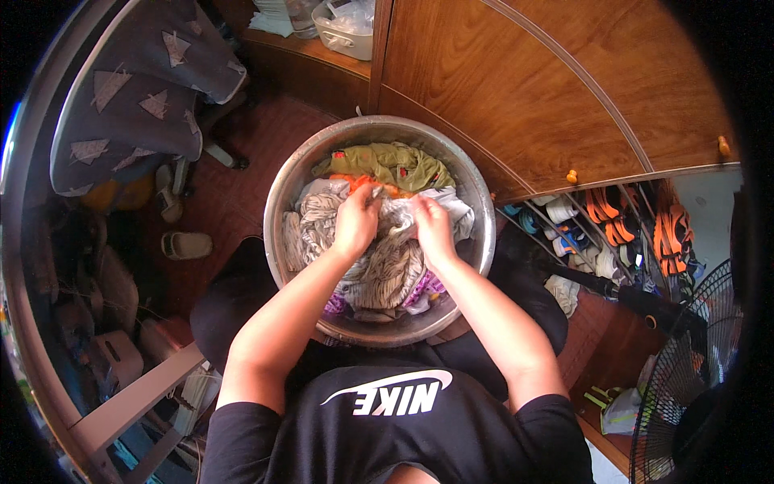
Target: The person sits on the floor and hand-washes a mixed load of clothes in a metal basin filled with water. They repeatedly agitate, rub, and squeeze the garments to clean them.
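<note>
A round metal basin full of bunched, wet-looking clothes stands between my legs. My left hand and my right hand grip a striped beige-and-grey cloth near the basin's middle, a short span of it bunched between them. Beside my right hand is a white cloth. An olive-green garment with small red spots lies along the far side, with an orange cloth just in front of it. Purple patterned fabric shows under the striped cloth on the near side.
A wooden cabinet stands close behind the basin, with shoes on a rack at the right. An electric fan is at lower right. At left are a cloth-covered chair and a slipper on the reddish floor.
</note>
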`<state>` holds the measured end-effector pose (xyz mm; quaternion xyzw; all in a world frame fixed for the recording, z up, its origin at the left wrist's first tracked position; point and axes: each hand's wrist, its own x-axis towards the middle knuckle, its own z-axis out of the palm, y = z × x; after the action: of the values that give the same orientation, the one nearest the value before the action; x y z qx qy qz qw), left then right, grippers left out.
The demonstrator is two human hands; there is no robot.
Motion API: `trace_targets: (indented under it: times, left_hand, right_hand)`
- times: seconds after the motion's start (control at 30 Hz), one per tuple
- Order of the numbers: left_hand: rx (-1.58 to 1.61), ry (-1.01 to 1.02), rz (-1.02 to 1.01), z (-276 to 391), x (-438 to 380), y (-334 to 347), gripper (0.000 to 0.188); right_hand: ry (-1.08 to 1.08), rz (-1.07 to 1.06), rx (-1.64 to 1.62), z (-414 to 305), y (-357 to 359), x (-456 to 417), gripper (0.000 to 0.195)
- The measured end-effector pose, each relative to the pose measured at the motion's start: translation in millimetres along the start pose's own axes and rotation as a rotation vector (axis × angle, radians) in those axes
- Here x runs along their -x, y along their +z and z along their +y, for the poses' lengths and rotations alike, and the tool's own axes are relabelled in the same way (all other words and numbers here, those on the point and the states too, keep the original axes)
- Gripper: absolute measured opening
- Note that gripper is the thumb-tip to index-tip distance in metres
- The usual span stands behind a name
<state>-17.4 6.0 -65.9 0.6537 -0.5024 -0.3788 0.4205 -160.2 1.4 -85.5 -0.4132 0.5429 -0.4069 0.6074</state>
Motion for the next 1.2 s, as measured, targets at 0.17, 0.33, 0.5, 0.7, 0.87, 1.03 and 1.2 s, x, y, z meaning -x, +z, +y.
trace_targets:
  times: [0.17,0.33,0.5,0.7,0.87,1.03,1.2]
  left_hand:
    - [-0.315,0.282,-0.223,75,38,3,0.03]
    - [-0.339,0.065,-0.053,47,10,-4,0.032]
    - [-0.433,0.309,-0.141,63,44,6,0.029]
    - [-0.463,0.087,-0.006,25,9,-12,0.034]
    - [-0.651,0.316,-0.038,20,14,-8,0.022]
    - [-1.079,0.437,-0.276,-1,30,4,0.016]
    - [-0.668,0.252,-0.19,11,14,-6,0.011]
  right_hand:
    - [0.423,0.012,-0.703,-30,10,20,0.035]
    - [0.37,0.031,-0.512,-41,42,38,0.037]
    - [0.464,-0.057,-0.638,-51,21,27,0.026]
    - [0.223,-0.12,-0.353,-50,35,44,0.025]
    - [-0.174,0.126,0.644,4,-6,8,0.041]
    - [-0.107,0.008,0.863,20,-3,11,0.042]
    - [0.159,0.049,0.385,19,4,1,0.029]
